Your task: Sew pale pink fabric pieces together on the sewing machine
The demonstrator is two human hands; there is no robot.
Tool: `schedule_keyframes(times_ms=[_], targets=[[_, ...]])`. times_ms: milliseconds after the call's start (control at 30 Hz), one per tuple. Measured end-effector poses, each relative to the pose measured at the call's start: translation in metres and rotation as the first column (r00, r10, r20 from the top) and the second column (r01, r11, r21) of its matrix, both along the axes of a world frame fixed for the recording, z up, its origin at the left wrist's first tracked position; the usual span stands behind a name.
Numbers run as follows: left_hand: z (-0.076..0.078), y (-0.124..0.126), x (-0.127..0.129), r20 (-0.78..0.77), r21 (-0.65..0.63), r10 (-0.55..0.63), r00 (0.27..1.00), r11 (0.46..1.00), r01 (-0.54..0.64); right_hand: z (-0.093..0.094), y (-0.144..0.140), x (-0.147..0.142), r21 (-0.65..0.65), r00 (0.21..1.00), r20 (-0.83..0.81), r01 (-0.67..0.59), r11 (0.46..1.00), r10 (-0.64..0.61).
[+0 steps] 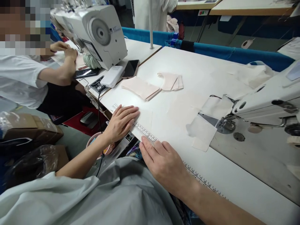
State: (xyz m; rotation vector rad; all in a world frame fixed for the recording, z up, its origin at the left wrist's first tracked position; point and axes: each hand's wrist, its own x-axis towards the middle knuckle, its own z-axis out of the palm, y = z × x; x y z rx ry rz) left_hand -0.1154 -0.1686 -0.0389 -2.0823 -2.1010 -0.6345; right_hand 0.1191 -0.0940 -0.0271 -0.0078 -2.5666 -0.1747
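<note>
My left hand (120, 122) lies flat, palm down, at the near edge of the white sewing table (178, 62), fingers beside the printed ruler strip (145, 132). My right hand (164, 162) rests flat on the same edge, fingertips touching the ruler. Neither hand holds anything. A white fabric piece (202, 131) lies to the right of both hands, partly under the needle area of my sewing machine (264, 100). Beyond the left hand are a stack of pale pink fabric pieces (140, 87) and some curved pieces (171, 81).
A co-worker in a white shirt (21, 78) sits at the left, working at another sewing machine (100, 31). Two phones (130, 68) (85, 73) and a white power bank (112, 76) lie on that table. A blue fabric rail (234, 54) borders the far side.
</note>
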Motion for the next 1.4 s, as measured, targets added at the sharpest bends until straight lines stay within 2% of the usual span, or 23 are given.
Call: schedule_keyframes(times_ms=[200, 367, 433, 500, 633, 733, 867, 967, 1033, 1067, 1133, 1200, 1233, 1300, 1400], targets=[[0.0, 0.002, 0.001, 0.02, 0.091, -0.018, 1.0, 0.996, 0.016, -0.002, -0.001, 0.001, -0.03, 0.999, -0.024, -0.048, 0.998, 0.047], [0.015, 0.025, 0.004, 0.052, 0.155, 0.016, 0.999, 0.988, -0.024, -0.003, -0.001, 0.001, -0.034, 0.997, -0.053, -0.062, 0.997, 0.06], [0.023, 0.04, 0.006, 0.019, 0.1, 0.0, 1.0, 0.995, -0.002, -0.003, -0.001, 0.001, -0.038, 0.995, -0.067, -0.07, 0.997, 0.067], [0.031, 0.055, 0.008, -0.038, -0.027, -0.014, 0.999, 1.0, 0.013, -0.003, 0.0, 0.001, -0.037, 0.994, -0.083, -0.074, 0.997, 0.071], [0.044, 0.071, 0.008, -0.147, -0.273, 0.02, 0.989, 0.96, -0.06, -0.003, 0.001, 0.001, -0.023, 0.993, -0.104, -0.057, 0.998, 0.054], [0.046, 0.071, 0.002, -0.166, -0.313, 0.029, 0.986, 0.946, -0.081, -0.003, 0.002, 0.0, -0.04, 0.994, -0.096, -0.057, 0.998, 0.053], [0.039, 0.067, -0.007, -0.068, -0.226, -0.048, 0.997, 0.974, 0.032, 0.001, 0.004, 0.0, -0.113, 0.998, -0.056, -0.038, 0.993, 0.031], [0.037, 0.061, -0.004, 0.172, -0.145, -0.132, 0.976, 0.977, 0.158, 0.01, 0.003, 0.004, -0.246, 0.998, -0.039, 0.037, 0.969, -0.049], [0.042, 0.056, 0.002, 0.347, -0.153, -0.144, 0.927, 0.966, 0.208, 0.019, 0.002, 0.008, -0.426, 0.99, -0.064, 0.087, 0.901, -0.126], [0.045, 0.055, 0.006, 0.416, -0.171, -0.146, 0.897, 0.957, 0.235, 0.024, 0.002, 0.01, -0.536, 0.984, -0.079, 0.095, 0.839, -0.162], [0.053, 0.055, 0.014, 0.524, -0.206, -0.178, 0.833, 0.922, 0.327, 0.033, 0.004, 0.014, -0.748, 0.973, -0.068, 0.097, 0.656, -0.221], [0.061, 0.062, 0.022, 0.613, -0.243, -0.245, 0.751, 0.846, 0.475, 0.039, 0.008, 0.018, -0.886, 0.972, -0.009, 0.101, 0.453, -0.235], [0.063, 0.067, 0.025, 0.651, -0.266, -0.265, 0.711, 0.798, 0.541, 0.041, 0.01, 0.02, -0.921, 0.975, 0.019, 0.104, 0.375, -0.223], [0.066, 0.079, 0.033, 0.71, -0.308, -0.265, 0.652, 0.716, 0.627, 0.042, 0.016, 0.026, -0.954, 0.979, 0.043, 0.099, 0.282, -0.2], [0.065, 0.097, 0.047, 0.786, -0.324, -0.21, 0.582, 0.661, 0.677, 0.041, 0.022, 0.036, -0.972, 0.98, 0.051, 0.093, 0.215, -0.192]])
